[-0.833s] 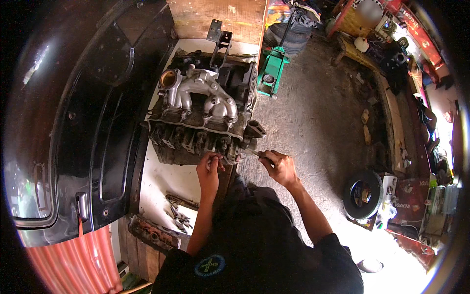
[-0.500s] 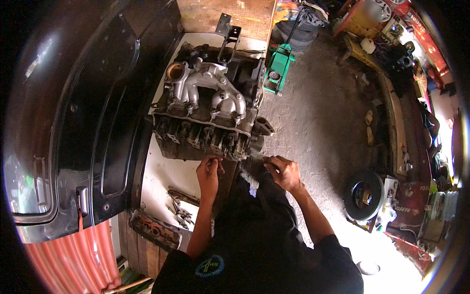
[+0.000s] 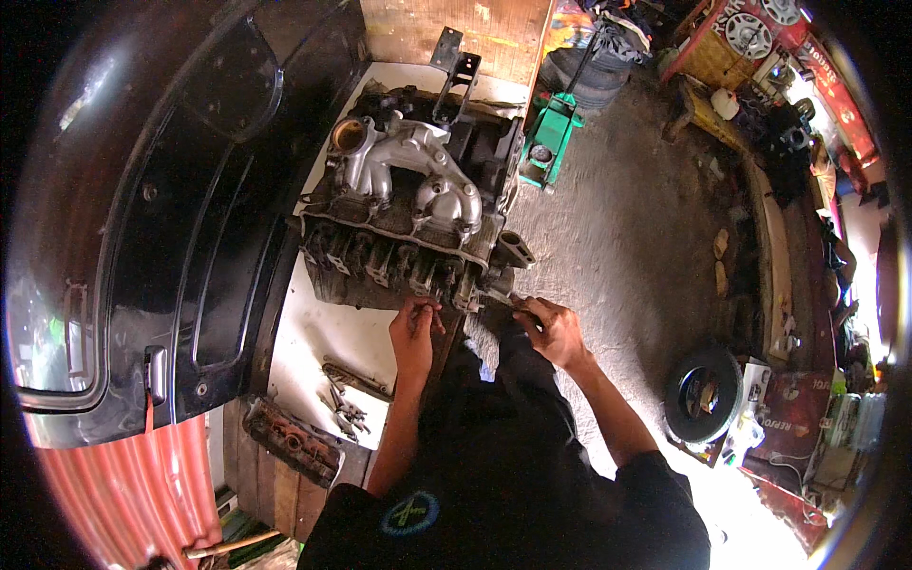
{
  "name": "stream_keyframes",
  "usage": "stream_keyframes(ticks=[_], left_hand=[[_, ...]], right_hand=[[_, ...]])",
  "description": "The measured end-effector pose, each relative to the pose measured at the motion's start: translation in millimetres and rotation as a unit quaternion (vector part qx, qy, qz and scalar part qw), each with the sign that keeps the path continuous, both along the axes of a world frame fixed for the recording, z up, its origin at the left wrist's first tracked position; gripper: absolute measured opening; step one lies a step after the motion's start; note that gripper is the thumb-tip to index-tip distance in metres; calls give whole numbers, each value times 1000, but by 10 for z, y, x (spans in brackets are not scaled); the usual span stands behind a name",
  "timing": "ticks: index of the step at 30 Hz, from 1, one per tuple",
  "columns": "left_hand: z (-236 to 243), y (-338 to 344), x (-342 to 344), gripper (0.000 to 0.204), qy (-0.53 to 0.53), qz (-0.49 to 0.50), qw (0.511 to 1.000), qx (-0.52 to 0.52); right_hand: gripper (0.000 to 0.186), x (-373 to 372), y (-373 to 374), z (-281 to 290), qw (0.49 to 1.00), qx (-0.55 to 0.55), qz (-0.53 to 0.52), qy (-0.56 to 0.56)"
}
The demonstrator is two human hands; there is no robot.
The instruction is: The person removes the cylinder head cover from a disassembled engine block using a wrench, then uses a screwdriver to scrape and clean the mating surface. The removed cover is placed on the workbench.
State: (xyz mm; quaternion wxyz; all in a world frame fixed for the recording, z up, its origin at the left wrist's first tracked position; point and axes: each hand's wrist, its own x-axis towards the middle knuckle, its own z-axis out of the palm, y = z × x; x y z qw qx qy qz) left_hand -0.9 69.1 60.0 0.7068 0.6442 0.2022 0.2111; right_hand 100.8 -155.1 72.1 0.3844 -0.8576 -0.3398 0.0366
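Observation:
A dark engine (image 3: 337, 271) with a silver intake manifold (image 3: 451, 195) lies on a white-topped bench (image 3: 328, 337). My left hand (image 3: 414, 328) is closed at the engine's lower edge, its fingers pinched on something I cannot make out. My right hand (image 3: 546, 328) grips a slim metal tool (image 3: 499, 298) that reaches toward the lower right end of the engine. Loose small metal parts (image 3: 347, 408) and a rusty cover-like part (image 3: 285, 437) lie below and left of my left hand.
A black vehicle panel (image 3: 142, 237) stands at the left above red corrugated sheet (image 3: 123, 484). A green floor jack (image 3: 548, 142) and stacked tires (image 3: 594, 85) are at the back. A tire (image 3: 703, 394) and cluttered shelving (image 3: 822, 437) are at the right on the concrete floor (image 3: 636, 247).
My left hand has shifted slightly to the right along the engine's edge. My right hand stays near the engine's right end with small movement. The view has shifted a little.

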Motion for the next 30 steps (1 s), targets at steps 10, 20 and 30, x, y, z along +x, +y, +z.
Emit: stream_keyframes(ticks=[10,20,30], left_hand=[[-36,62,-110,12,12,5,1000,-2],[-48,59,-174,13,27,-16,999,-13],[-158,1,-120,14,5,-27,999,-22]], right_hand=[[16,23,-12,-9,1000,-11,-17,-5],[13,1,40,142,998,-5,-59,-9],[14,79,-23,221,999,-32,-26,-25]])
